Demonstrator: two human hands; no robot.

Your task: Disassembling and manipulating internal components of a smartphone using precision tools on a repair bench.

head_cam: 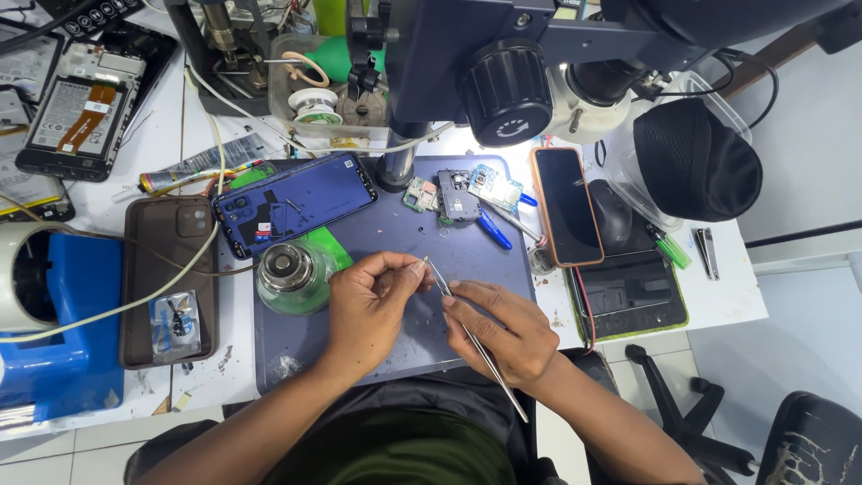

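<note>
Tweezers (476, 339): one pair, long, metal, held in the right hand (503, 330); tips point up-left toward the left hand's fingertips, rear end trailing toward the body.
Right hand: closed around the tweezers' middle, thumb on top.
Left hand (368, 301): fingers pinched narrow at the tweezer tips; whatever sits between them is too small to make out.
Place: both hands low over the grey mat (404, 346), near its front edge, on the counter (229, 355).
Handling note: the work looks like fine tip work; it would go best with both wrists braced on the mat and a light squeeze, so a tiny part does not spring away.
Phones: four counted; a blue one with its back opened (292, 202) just above the left hand, an orange-edged one with a dark screen (566, 205) to the right, a brown-cased one (166, 278) to the left, an opened one (76, 108) far left.
Circuit boards (453, 193): a small cluster, about three, under the microscope (503, 72).
Round glass pot (287, 269): one, just left of the left hand.
Blue pen-like tool (492, 229): one.
</note>
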